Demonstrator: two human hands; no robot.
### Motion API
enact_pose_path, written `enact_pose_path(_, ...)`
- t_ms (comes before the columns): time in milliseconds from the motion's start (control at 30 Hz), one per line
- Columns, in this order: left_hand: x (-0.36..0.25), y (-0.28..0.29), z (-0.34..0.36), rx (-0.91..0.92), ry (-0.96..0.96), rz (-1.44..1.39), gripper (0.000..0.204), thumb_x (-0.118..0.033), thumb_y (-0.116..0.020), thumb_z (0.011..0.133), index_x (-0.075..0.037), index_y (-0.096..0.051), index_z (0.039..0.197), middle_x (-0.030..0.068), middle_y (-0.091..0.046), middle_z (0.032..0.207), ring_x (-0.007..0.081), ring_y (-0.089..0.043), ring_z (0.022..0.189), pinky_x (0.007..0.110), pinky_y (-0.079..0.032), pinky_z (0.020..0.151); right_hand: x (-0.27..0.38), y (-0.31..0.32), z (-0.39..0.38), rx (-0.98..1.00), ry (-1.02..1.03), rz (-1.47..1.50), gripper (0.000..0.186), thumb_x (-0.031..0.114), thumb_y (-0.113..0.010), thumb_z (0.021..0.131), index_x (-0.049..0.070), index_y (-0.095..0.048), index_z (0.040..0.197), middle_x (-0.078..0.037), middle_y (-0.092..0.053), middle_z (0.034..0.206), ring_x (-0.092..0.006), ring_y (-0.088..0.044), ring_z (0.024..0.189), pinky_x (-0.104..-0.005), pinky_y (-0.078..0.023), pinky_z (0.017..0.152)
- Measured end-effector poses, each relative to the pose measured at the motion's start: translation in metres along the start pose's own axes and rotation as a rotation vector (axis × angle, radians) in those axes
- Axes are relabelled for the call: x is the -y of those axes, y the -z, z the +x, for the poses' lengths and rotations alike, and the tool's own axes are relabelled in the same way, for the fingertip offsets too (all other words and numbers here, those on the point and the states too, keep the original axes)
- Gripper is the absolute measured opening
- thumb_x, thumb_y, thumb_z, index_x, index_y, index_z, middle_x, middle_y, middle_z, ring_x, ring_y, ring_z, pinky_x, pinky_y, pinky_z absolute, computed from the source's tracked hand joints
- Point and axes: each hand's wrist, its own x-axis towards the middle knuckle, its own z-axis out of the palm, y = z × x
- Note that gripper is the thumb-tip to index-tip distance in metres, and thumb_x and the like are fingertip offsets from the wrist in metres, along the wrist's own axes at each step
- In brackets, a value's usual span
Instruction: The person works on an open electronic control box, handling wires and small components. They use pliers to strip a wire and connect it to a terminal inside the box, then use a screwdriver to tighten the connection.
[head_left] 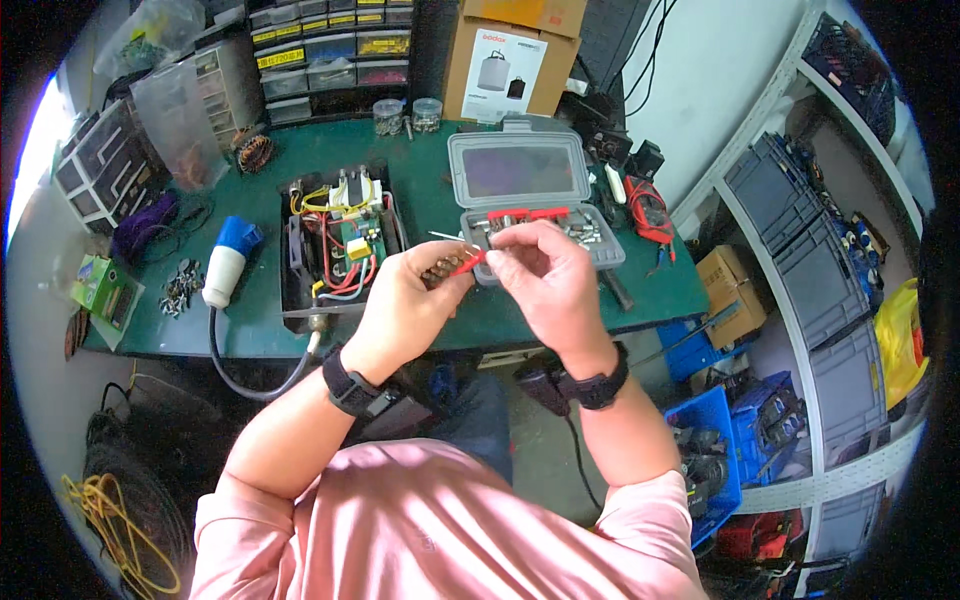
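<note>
My left hand (405, 305) is closed round a red strip holder (467, 264) with several brownish metal bits or sockets (437, 271) in a row. Thumb and fingertips of my right hand (545, 285) pinch together at the holder's right end; any small piece between them is hidden. Past the left fingers juts a thin pale rod (447, 237), its other end out of sight. Just behind both hands lies a grey plastic tool case (455, 165) with its lid up, holding metal sockets (580, 232) and more red strips (545, 213).
Left of my hands sits an opened metal box of electronics (290, 312) with wires. A blue and white plug (228, 262) and loose screws (182, 287) lie beyond it. Red-handled test leads (650, 212) lie at the right. Drawer cabinets (330, 45) and a carton (560, 65) line the back.
</note>
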Motion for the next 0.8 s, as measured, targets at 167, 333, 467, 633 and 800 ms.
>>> enact_pose_path(167, -0.001, -0.001, -0.006, 0.035, -0.149, 0.165, 0.023, -0.008, -0.068, 0.083, 0.003, -0.068, 0.102, 0.0072, -0.068, 0.078, 0.0077, -0.058, 0.071, 0.027, -0.050, 0.067, 0.028, 0.013, 0.004, 0.248, 0.120, -0.178, 0.012, 0.000, -0.069, 0.082, 0.001, -0.068, 0.094, -0.004, -0.058, 0.086, -0.0105, -0.054, 0.072, -0.0242, -0.045, 0.063)
enact_pose_path(333, -0.001, -0.001, -0.003, 0.067, -0.097, 0.168, 0.023, -0.009, -0.071, 0.081, 0.002, -0.069, 0.101, 0.0050, -0.068, 0.079, 0.0061, -0.058, 0.072, 0.025, -0.049, 0.066, 0.021, 0.013, -0.002, 0.254, 0.130, -0.191, 0.013, -0.004, -0.066, 0.081, 0.001, -0.068, 0.093, -0.006, -0.059, 0.088, -0.0141, -0.057, 0.075, -0.0260, -0.046, 0.064)
enact_pose_path(467, 0.009, 0.001, -0.005, 0.043, -0.106, 0.120, 0.023, -0.008, -0.071, 0.081, 0.001, -0.069, 0.102, 0.0062, -0.070, 0.082, 0.0069, -0.061, 0.075, 0.025, -0.051, 0.070, 0.016, 0.010, -0.006, 0.248, 0.115, -0.182, 0.013, -0.005, -0.066, 0.081, 0.001, -0.067, 0.093, -0.006, -0.059, 0.088, -0.0137, -0.057, 0.074, -0.0255, -0.046, 0.063)
enact_pose_path(633, 0.007, 0.003, -0.006, 0.052, -0.095, 0.053, 0.020, -0.004, -0.072, 0.081, 0.001, -0.068, 0.100, 0.0031, -0.070, 0.087, 0.0047, -0.061, 0.079, 0.023, -0.051, 0.072, 0.014, 0.009, -0.007, 0.230, 0.118, -0.175, 0.014, -0.006, -0.066, 0.080, 0.001, -0.067, 0.092, -0.006, -0.058, 0.089, -0.0146, -0.056, 0.075, -0.0256, -0.045, 0.063)
enact_pose_path(800, 0.012, 0.006, -0.007, 0.016, -0.130, 0.052, 0.015, -0.007, -0.072, 0.083, 0.000, -0.069, 0.097, 0.0033, -0.070, 0.085, 0.0049, -0.061, 0.077, 0.023, -0.051, 0.070, 0.015, 0.004, -0.008, 0.220, 0.121, -0.173, 0.016, -0.008, -0.067, 0.078, 0.001, -0.067, 0.091, -0.006, -0.058, 0.090, -0.0158, -0.056, 0.076, -0.0262, -0.045, 0.064)
